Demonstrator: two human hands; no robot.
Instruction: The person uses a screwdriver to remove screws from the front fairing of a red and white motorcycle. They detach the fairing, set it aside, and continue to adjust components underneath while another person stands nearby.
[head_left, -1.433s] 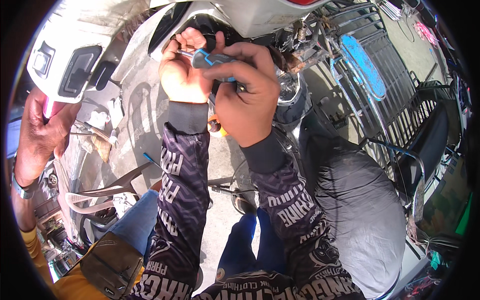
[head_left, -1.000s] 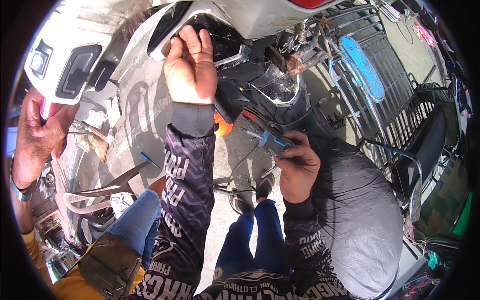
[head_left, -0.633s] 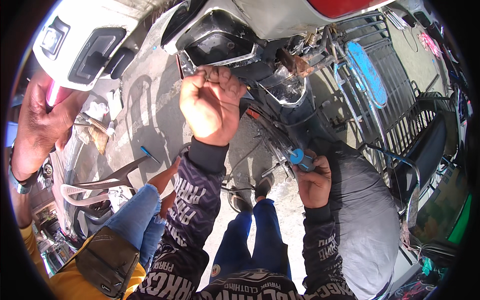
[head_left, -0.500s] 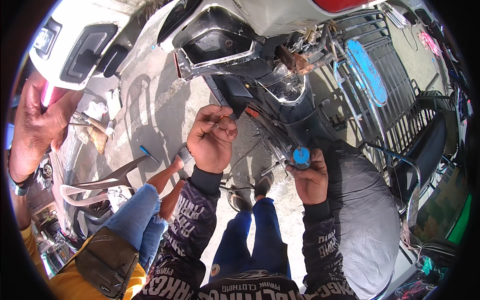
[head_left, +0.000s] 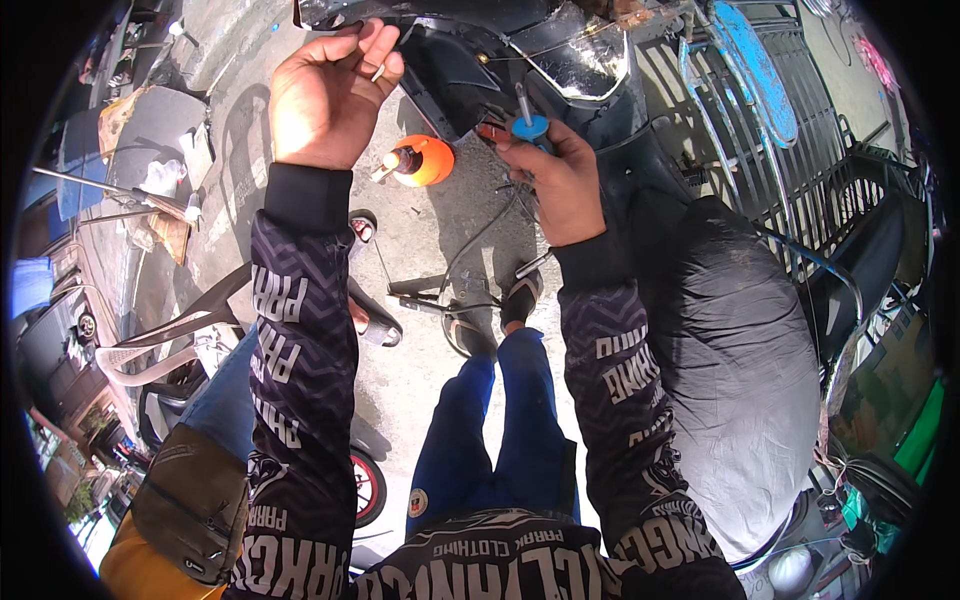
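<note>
My left hand (head_left: 322, 105) is up at the upper left of centre, its fingers closed on a small pale rod-like piece (head_left: 378, 72). Too little of that piece shows to name its kind. In my right hand (head_left: 568, 185) is a screwdriver (head_left: 531, 127) with a blue handle, its metal shaft pointing up and away from me. Both hands are close to the dark plastic body panels (head_left: 450, 85) of a motorcycle, and the screwdriver's shaft is just in front of them. Below and between the hands stands an orange bottle-like container (head_left: 425, 162) with a dark top.
A metal-barred bench (head_left: 740, 130) with a blue oval pad (head_left: 755, 70) stands at the far right. Dark cloth (head_left: 740, 390) covers a bulky shape by my right arm. At left are a plastic chair (head_left: 165, 365) and another person with a brown bag (head_left: 185, 500).
Both my hands have moved farther forward, the left one also leftward, and the view has shifted. The other person's hand and the white object at upper left are out of view; the orange container now shows.
</note>
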